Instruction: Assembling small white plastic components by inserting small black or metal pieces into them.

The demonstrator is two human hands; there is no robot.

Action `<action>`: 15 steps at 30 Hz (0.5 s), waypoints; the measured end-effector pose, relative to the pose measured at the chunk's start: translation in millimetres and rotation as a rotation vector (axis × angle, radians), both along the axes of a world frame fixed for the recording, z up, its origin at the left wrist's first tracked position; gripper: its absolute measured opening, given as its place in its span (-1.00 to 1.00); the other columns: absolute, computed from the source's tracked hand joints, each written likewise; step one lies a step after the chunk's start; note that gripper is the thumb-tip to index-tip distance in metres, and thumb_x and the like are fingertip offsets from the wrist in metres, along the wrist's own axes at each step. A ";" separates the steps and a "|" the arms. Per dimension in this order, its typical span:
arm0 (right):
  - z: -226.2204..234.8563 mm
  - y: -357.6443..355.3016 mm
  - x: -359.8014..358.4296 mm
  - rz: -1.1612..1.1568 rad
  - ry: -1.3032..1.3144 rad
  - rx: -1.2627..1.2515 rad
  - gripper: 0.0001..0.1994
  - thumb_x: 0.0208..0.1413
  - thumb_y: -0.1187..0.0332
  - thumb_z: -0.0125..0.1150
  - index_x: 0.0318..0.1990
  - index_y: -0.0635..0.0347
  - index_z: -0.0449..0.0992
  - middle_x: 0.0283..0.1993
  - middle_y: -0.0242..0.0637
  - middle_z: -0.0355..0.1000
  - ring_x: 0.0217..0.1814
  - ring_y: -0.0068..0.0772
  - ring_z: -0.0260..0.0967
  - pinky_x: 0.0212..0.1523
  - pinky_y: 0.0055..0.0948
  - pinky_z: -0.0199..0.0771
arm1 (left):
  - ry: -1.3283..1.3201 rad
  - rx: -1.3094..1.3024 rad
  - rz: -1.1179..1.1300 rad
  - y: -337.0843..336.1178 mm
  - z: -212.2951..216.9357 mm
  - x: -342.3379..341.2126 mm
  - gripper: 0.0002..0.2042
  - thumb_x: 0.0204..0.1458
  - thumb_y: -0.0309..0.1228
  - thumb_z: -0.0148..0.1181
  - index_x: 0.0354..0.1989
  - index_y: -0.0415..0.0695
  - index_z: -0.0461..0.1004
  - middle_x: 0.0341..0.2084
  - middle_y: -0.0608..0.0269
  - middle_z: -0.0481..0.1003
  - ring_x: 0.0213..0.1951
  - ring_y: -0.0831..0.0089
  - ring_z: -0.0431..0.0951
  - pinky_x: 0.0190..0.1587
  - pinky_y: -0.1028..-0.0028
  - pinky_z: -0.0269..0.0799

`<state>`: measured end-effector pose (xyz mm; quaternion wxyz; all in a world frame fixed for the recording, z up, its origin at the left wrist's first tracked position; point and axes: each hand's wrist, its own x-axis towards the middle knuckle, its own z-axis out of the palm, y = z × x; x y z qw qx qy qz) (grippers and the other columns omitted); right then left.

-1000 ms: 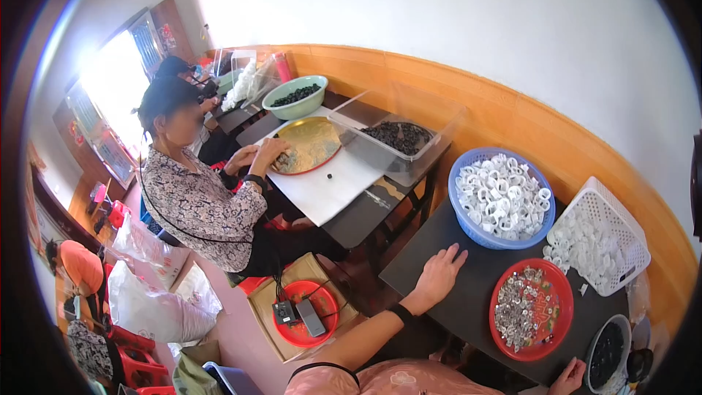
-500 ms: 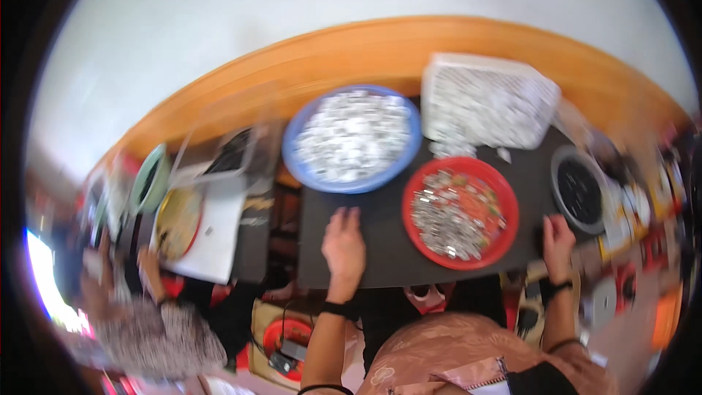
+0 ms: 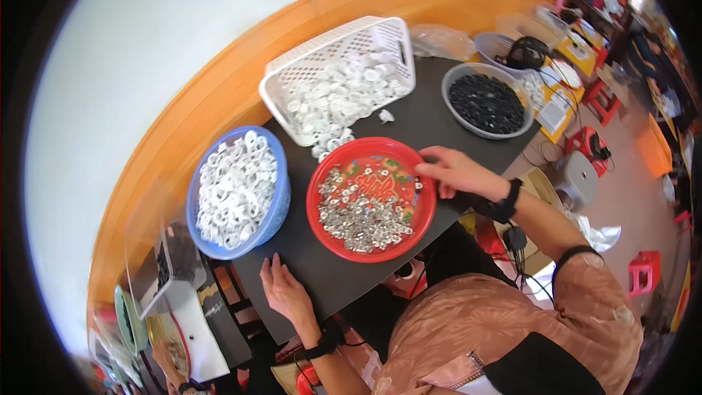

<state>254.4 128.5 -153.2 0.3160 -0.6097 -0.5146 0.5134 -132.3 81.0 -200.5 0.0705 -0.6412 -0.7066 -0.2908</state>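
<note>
A dark, flat-topped table (image 3: 322, 272) carries several containers. Near its left end stands a round blue basket (image 3: 276, 221). Along the back, by the wood panelling, sits a rectangular white basket (image 3: 311, 58), tilted toward the front. A round red tray (image 3: 369, 256) lies near the front edge, and a round grey bowl (image 3: 462, 118) stands toward the right end. Directly on the tabletop, a few loose white pieces (image 3: 327, 143) lie between basket and tray, with a single white piece (image 3: 386, 115) just beside them. A clear plastic bag (image 3: 442, 42) possibly rests at the back edge.
</note>
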 end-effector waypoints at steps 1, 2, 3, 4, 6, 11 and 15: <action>1.4 2.7 -8.5 0.082 -0.039 0.015 -0.42 0.18 0.18 0.15 0.22 0.42 0.17 -0.49 -0.24 0.46 -0.63 -0.53 0.40 -0.66 -0.55 0.42 | 0.009 0.010 -0.007 -0.4 -0.9 -1.3 -0.74 0.08 -0.51 0.07 -0.04 -0.17 0.50 -0.01 0.02 0.44 -0.07 0.03 0.48 -0.05 0.21 0.39; -0.5 6.9 -13.2 0.134 -0.038 0.047 -0.44 0.18 0.23 0.14 0.21 0.43 0.17 -0.49 -0.23 0.46 -0.64 -0.52 0.41 -0.66 -0.53 0.43 | 0.011 0.005 -0.036 -0.9 -1.8 -2.7 -0.74 0.08 -0.51 0.07 -0.04 -0.17 0.50 -0.01 0.02 0.44 -0.07 0.03 0.48 -0.05 0.21 0.39; -3.0 9.7 -15.8 0.186 -0.038 0.079 -0.45 0.18 0.27 0.13 0.21 0.43 0.17 -0.49 -0.22 0.47 -0.64 -0.50 0.41 -0.66 -0.51 0.44 | -0.001 0.012 -0.022 -1.3 -3.1 -4.2 -0.74 0.08 -0.51 0.07 -0.05 -0.17 0.51 -0.02 0.02 0.44 -0.07 0.03 0.49 -0.05 0.21 0.39; -2.8 11.6 -22.4 0.172 -0.036 0.075 -0.45 0.18 0.27 0.13 0.21 0.43 0.17 -0.49 -0.22 0.47 -0.64 -0.50 0.41 -0.66 -0.51 0.44 | -0.012 0.020 0.008 -2.8 -4.0 -7.4 -0.75 0.08 -0.51 0.07 -0.06 -0.18 0.51 -0.03 0.01 0.45 -0.07 0.03 0.49 -0.05 0.21 0.39; -1.2 12.4 -32.3 0.229 -0.028 0.062 -0.50 0.17 0.35 0.11 0.20 0.41 0.19 -0.50 -0.23 0.47 -0.63 -0.50 0.43 -0.66 -0.53 0.45 | -0.018 0.015 0.001 -2.2 -4.9 -8.7 -0.75 0.09 -0.50 0.08 -0.06 -0.18 0.51 -0.03 0.00 0.45 -0.08 0.03 0.49 -0.05 0.21 0.39; 8.2 52.1 -12.5 0.217 -0.399 0.354 -0.53 0.10 0.14 0.21 0.03 0.32 0.39 -0.39 -0.13 0.53 -0.50 -0.32 0.49 -0.37 -0.33 0.49 | 0.028 0.028 -0.010 2.3 -8.2 -7.8 -0.76 0.10 -0.49 0.06 -0.06 -0.19 0.51 -0.03 -0.01 0.45 -0.08 0.03 0.49 -0.05 0.22 0.40; 12.0 143.6 0.3 0.259 -0.593 0.672 -0.61 0.03 0.21 0.16 -0.04 0.27 0.47 -0.12 0.08 0.48 -0.06 0.06 0.44 -0.01 -0.14 0.42 | 0.041 0.028 -0.001 3.2 -4.6 -6.6 -0.76 0.10 -0.49 0.06 -0.06 -0.20 0.51 -0.04 -0.01 0.45 -0.09 0.03 0.50 -0.06 0.22 0.40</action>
